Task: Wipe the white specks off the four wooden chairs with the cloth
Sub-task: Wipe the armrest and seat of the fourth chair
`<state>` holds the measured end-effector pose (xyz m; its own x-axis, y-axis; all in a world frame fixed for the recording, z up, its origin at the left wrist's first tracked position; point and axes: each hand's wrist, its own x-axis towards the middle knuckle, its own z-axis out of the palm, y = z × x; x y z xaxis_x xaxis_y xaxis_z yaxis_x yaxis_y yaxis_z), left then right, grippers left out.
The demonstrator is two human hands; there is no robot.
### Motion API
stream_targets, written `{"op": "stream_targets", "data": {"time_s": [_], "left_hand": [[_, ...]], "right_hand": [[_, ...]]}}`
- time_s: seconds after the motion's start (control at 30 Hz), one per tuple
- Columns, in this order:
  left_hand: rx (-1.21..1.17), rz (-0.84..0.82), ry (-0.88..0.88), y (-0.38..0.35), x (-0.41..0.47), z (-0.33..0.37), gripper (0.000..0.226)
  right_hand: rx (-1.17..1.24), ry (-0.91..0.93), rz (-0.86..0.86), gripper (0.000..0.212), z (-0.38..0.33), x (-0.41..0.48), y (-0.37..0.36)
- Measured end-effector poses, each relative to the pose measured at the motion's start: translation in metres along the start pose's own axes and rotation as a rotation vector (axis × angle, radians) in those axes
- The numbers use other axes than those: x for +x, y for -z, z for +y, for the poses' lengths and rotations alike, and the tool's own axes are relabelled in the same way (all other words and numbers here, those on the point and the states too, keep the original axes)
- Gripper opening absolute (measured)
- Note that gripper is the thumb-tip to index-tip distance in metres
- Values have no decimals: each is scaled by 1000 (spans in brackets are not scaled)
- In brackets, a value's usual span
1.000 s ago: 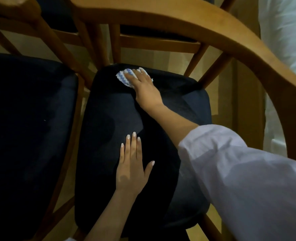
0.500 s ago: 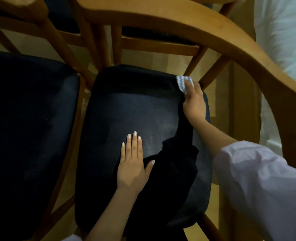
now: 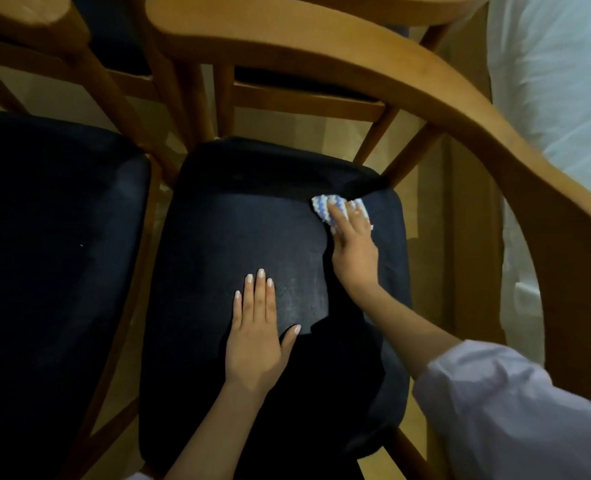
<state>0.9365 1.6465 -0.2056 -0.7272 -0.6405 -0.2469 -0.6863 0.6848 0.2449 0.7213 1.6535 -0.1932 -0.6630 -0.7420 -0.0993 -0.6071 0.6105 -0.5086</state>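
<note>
The right hand (image 3: 354,251) presses the cloth (image 3: 322,207) under seemingly straight fingers (image 3: 338,218), far right on the dark seat (image 3: 252,209); the left hand (image 3: 256,344) lies flat, empty, mid-seat.

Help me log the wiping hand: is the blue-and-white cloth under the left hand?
No, the blue-and-white cloth is under the right hand; the left hand lies flat on the dark seat.
</note>
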Motion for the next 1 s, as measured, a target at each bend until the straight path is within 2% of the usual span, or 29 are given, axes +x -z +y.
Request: {"op": "stream_targets", "data": {"time_s": [0.23, 0.43, 0.67, 0.87, 1.0], "left_hand": [[54, -10, -18, 1, 0, -1, 80], [59, -17, -8, 3, 0, 0, 80], [70, -6, -5, 3, -1, 1, 80], [87, -37, 1, 7, 0, 2, 80], [78, -83, 16, 13, 2, 3, 81]], "right_hand": [[-23, 233, -77, 53, -6, -48, -18], [-193, 397, -154, 64, 20, -37, 2], [-210, 141, -126, 64, 71, -12, 41], [-61, -9, -88, 57, 51, -23, 39], [-95, -3, -176, 59, 44, -41, 45]]}}
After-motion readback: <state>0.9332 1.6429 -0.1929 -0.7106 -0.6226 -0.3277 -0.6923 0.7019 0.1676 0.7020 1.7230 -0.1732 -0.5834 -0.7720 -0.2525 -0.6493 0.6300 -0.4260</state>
